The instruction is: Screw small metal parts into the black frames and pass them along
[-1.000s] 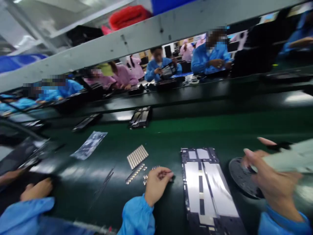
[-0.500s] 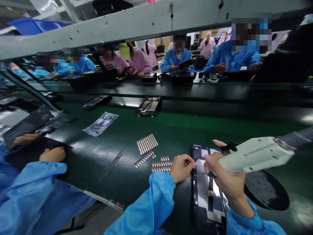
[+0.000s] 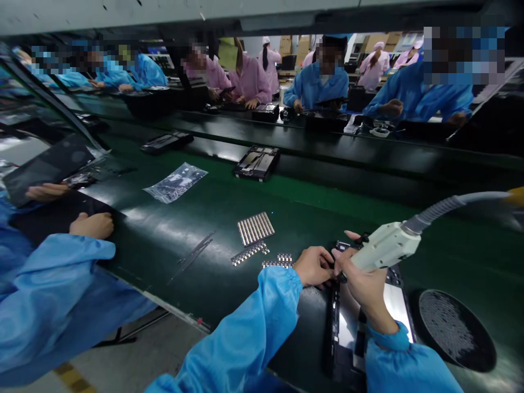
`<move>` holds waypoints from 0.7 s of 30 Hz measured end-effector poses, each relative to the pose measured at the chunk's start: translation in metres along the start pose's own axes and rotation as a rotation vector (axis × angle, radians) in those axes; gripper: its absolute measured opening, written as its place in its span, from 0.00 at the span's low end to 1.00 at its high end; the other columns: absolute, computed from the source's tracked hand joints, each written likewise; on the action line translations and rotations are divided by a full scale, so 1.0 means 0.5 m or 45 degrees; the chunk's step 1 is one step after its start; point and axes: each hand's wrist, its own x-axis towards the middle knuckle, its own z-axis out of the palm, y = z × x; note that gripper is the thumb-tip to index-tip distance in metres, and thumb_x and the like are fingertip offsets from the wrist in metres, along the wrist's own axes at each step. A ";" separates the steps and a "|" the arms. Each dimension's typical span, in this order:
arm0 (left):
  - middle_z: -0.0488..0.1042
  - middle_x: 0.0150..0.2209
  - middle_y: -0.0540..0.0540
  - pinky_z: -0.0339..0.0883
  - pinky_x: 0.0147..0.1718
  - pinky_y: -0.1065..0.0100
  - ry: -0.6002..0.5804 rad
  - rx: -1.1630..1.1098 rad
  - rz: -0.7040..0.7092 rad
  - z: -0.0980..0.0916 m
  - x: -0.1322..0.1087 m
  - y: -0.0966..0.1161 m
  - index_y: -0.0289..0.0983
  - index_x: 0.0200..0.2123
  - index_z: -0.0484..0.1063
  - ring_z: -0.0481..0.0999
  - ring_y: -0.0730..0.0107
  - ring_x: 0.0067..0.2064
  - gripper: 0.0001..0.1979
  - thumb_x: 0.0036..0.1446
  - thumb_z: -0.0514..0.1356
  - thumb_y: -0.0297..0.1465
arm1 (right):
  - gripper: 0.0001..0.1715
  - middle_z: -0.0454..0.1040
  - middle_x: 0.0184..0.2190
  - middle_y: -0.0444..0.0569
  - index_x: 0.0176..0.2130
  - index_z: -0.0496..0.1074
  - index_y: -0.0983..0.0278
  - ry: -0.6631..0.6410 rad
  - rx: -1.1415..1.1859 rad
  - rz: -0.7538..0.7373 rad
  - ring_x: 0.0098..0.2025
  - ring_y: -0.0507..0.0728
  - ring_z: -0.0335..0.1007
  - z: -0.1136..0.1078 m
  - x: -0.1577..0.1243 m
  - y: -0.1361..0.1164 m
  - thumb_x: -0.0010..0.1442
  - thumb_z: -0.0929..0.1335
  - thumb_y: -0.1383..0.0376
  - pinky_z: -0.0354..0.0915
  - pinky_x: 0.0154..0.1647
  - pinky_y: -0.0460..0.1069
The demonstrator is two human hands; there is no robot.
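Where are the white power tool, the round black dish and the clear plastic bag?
white power tool [image 3: 387, 245], head view, middle of its body
round black dish [image 3: 485, 357], head view, its rim
clear plastic bag [image 3: 176, 183], head view, its middle

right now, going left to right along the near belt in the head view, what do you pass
co-worker's hand, thin rods, row of metal strips, left hand, right hand gripping the screwdriver, round black dish

A clear plastic bag [image 3: 176, 183] lies on the green belt [image 3: 327, 218], with shiny metal strips [image 3: 256, 227] farther right. A round black dish [image 3: 456, 329] of tiny bits sits at the right. People in blue and pink coats [image 3: 315, 87] sit across.
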 end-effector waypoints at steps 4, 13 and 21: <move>0.70 0.21 0.55 0.67 0.13 0.77 0.009 0.017 0.005 0.000 -0.006 0.006 0.34 0.32 0.68 0.73 0.74 0.20 0.11 0.45 0.65 0.22 | 0.28 0.66 0.14 0.35 0.51 0.64 0.64 -0.003 -0.005 0.025 0.16 0.53 0.62 0.001 -0.001 0.002 0.53 0.73 0.59 0.64 0.22 0.50; 0.70 0.21 0.55 0.68 0.14 0.77 0.052 0.067 0.000 -0.004 -0.011 0.011 0.33 0.35 0.70 0.72 0.75 0.19 0.13 0.43 0.66 0.22 | 0.12 0.66 0.16 0.38 0.37 0.70 0.61 -0.048 -0.172 -0.064 0.19 0.53 0.65 -0.005 -0.009 0.014 0.55 0.72 0.58 0.67 0.25 0.51; 0.74 0.23 0.52 0.70 0.22 0.74 0.025 0.090 0.066 -0.008 -0.020 -0.005 0.34 0.37 0.76 0.75 0.72 0.24 0.10 0.48 0.65 0.25 | 0.15 0.67 0.17 0.41 0.25 0.67 0.59 -0.123 -0.292 -0.105 0.23 0.56 0.69 -0.020 -0.014 0.045 0.55 0.72 0.55 0.70 0.34 0.55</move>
